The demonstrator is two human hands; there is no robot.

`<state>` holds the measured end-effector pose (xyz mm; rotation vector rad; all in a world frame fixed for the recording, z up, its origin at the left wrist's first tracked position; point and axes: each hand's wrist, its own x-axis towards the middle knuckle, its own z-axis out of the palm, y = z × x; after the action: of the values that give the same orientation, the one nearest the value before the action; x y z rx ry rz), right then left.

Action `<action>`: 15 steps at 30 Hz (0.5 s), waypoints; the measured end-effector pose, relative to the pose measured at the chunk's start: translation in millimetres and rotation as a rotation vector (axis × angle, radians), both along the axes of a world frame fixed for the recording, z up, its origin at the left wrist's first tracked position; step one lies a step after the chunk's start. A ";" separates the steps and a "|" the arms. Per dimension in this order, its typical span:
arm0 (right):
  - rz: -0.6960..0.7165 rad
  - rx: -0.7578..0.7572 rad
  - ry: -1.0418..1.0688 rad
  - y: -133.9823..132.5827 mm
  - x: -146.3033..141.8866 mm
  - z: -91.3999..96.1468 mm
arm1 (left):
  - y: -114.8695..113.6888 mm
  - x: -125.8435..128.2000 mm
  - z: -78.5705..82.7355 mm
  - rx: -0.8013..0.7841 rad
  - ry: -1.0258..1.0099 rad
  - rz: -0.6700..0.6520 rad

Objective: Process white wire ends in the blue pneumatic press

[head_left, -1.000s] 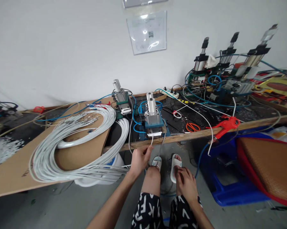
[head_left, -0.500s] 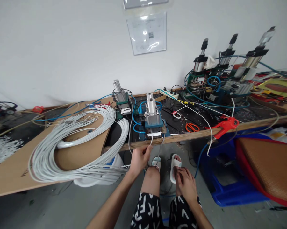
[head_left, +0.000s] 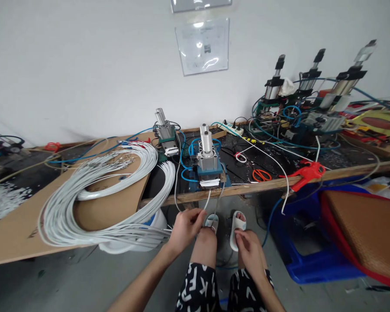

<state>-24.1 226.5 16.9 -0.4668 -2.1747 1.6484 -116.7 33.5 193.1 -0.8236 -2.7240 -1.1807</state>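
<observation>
Thumb and finger of my left hand (head_left: 186, 227) pinch a thin white cable (head_left: 207, 201). The cable's upper end points at the front of a small pneumatic press (head_left: 208, 161) on the bench edge; whether it touches the press I cannot tell. A white strip (head_left: 210, 183) spans the press front. Over my right knee, my right hand (head_left: 251, 253) holds nothing that I can see, its fingers loosely bent and apart. Left of the press, a big bundle of white cables (head_left: 60, 219) lies coiled on cardboard (head_left: 16, 247), its near ends hanging close to my left forearm.
A second press (head_left: 164, 130) stands behind the bundle. Orange scissors (head_left: 261, 175), a red air gun (head_left: 308, 173) and a power strip (head_left: 230, 128) lie rightward along the bench. Taller presses (head_left: 274, 89) stand at the back right. A blue stool (head_left: 314, 268) and a brown seat (head_left: 363, 221) are at right.
My left hand has drawn down and slightly left, away from the press, with the cable in its pinch. My right hand has shifted a little, with thumb and forefinger showing more.
</observation>
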 end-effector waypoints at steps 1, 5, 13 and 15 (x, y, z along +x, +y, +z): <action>0.033 -0.048 0.016 -6.9 -1.1 16.7 | -3.9 6.5 1.8 -0.031 0.082 -0.043; 0.214 -0.415 0.127 -33.7 -7.6 98.2 | -18.1 27.1 6.9 -0.024 0.366 -0.226; 0.292 -0.628 0.257 -50.9 -23.6 171.3 | -29.3 37.0 6.0 0.012 0.483 -0.318; 0.294 -0.636 0.269 -52.0 -20.9 173.0 | -30.6 38.1 5.8 0.018 0.500 -0.319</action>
<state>-45.0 174.5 189.9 -0.0701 -1.5497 2.4073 -78.7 2.8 198.9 -1.3732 -2.2278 -0.8806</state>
